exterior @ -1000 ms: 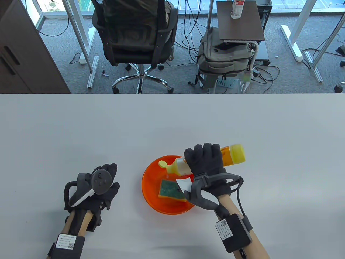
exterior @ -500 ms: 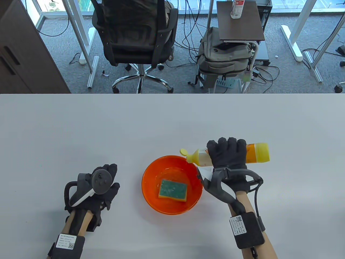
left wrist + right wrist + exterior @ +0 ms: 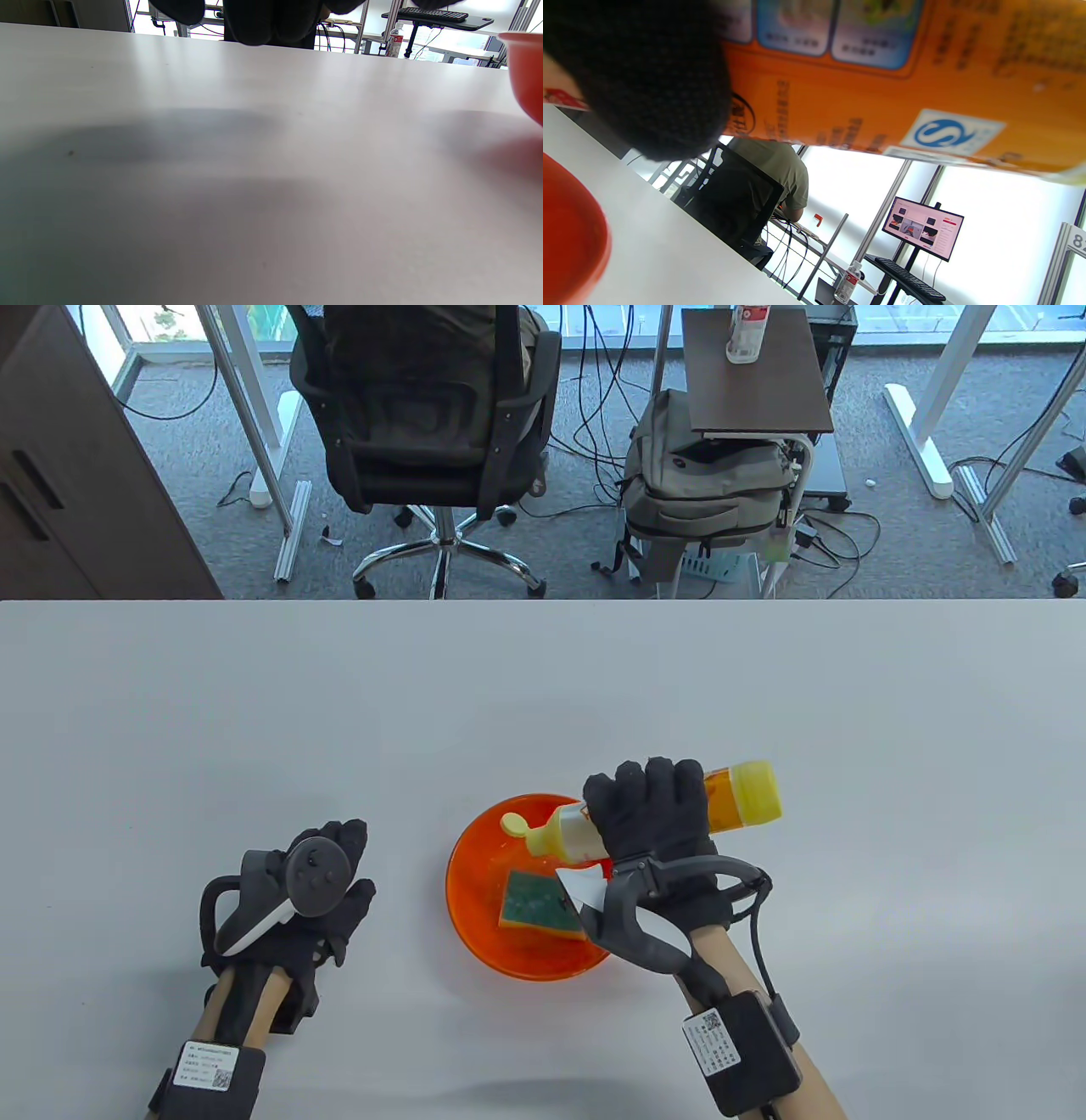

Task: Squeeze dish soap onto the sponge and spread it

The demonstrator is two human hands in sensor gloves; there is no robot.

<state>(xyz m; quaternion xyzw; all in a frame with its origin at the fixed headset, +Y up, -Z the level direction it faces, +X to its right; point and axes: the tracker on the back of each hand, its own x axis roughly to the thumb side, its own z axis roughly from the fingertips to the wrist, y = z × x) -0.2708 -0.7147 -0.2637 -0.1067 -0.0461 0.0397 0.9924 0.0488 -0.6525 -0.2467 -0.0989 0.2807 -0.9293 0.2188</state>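
An orange bowl [image 3: 475,891] stands on the white table, and a green and yellow sponge [image 3: 530,903] lies in it. My right hand [image 3: 649,814] grips an orange dish soap bottle [image 3: 734,796] and holds it on its side over the bowl, with its yellow cap [image 3: 514,823] pointing left and down above the sponge. The bottle's label fills the top of the right wrist view [image 3: 882,76]. My left hand [image 3: 327,882] rests on the table left of the bowl, fingers spread, holding nothing. The bowl's rim shows at the right edge of the left wrist view [image 3: 528,72].
The white table [image 3: 254,712] stretches wide behind and beside the bowl. Beyond its far edge stand an office chair [image 3: 424,415], a grey backpack [image 3: 704,492] and a small side table [image 3: 755,373].
My right hand has swung the bottle back left and down from the bowl's right rim, so its cap is again over the sponge. My left hand has not moved.
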